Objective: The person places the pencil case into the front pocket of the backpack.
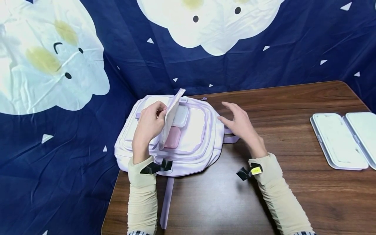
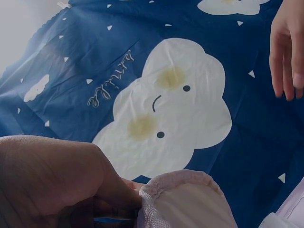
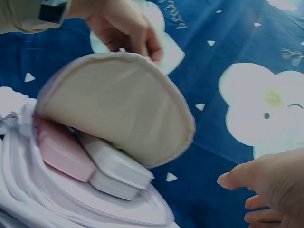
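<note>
Just right of the left grip (image 1: 149, 124), a thin flap (image 1: 169, 125) with a rounded edge stands tilted up from a soft white-and-lilac backpack (image 1: 196, 130). Its inner face is a smooth, pale lining, and the left wrist view shows a coarsely woven binding along the rim where thumb and fingers pinch it, closed on that edge. Beneath the lifted flap, close to the right of the same grip, lie two smooth, round-cornered boxes partly covered by it: a pink box (image 1: 173, 137) on the person's side and a white box (image 1: 181, 116) beyond it, the white one ringed by a seam. Around and below the left grip, the backpack bulges in rounded layers edged with lilac piping, and a flat lilac strap (image 1: 167, 204) runs from it toward the person over the dark, glossy wood-grain surface (image 1: 205, 205). The left forearm, in a ribbed cream sleeve (image 1: 143, 200), reaches almost straight forward, with the fingers bent inward at the flap. At the backpack's right side the right grip (image 1: 239, 120) holds nothing; its thumb and forefinger are spread well apart, and its forearm slants inward. Well to the right of that grip, a hard white case (image 1: 339, 140) lies opened flat in two shallow, rounded halves. Behind both grips hangs creased navy cloth (image 1: 123, 39).
</note>
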The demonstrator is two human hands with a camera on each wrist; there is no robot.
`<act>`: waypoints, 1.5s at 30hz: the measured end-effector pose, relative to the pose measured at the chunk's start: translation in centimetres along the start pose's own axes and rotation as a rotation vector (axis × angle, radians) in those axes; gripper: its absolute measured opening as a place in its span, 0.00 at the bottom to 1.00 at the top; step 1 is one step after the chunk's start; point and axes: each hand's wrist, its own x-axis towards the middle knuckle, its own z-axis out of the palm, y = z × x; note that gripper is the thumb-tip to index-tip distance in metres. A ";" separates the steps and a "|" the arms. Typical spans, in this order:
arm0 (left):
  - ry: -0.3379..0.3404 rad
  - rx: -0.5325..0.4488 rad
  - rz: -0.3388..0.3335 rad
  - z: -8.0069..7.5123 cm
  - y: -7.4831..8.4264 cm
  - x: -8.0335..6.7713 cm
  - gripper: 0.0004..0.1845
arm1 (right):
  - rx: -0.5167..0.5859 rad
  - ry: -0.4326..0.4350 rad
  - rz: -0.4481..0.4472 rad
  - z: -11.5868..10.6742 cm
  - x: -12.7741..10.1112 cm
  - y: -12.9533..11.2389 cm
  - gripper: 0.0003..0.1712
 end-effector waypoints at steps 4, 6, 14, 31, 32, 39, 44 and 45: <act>0.002 0.000 0.001 -0.1 0.0 0.0 0.06 | -0.004 0.047 0.027 -1.4 -0.4 1.1 0.34; 0.004 -0.001 0.002 -0.1 0.0 -0.1 0.06 | -0.001 0.067 0.043 -2.0 -0.7 1.6 0.35; 0.010 0.000 0.002 -0.2 -0.1 -0.1 0.06 | 0.027 0.108 0.110 -3.8 -2.0 3.0 0.36; 0.005 0.002 0.005 -0.4 0.0 -0.3 0.06 | 0.024 0.179 0.207 -6.6 -5.6 6.5 0.38; 0.005 0.002 0.005 -0.4 0.0 -0.3 0.06 | 0.017 0.185 0.221 -6.9 -5.8 6.7 0.38; 0.009 0.004 0.011 -0.4 0.0 -0.3 0.06 | -0.030 0.226 0.322 -9.1 -7.4 8.5 0.40; 0.007 0.010 0.008 -0.4 0.0 -0.3 0.06 | -0.020 0.254 0.355 -10.3 -8.5 9.8 0.40; 0.006 0.011 0.006 -0.4 0.0 -0.3 0.06 | -0.018 0.257 0.361 -10.5 -8.7 10.1 0.40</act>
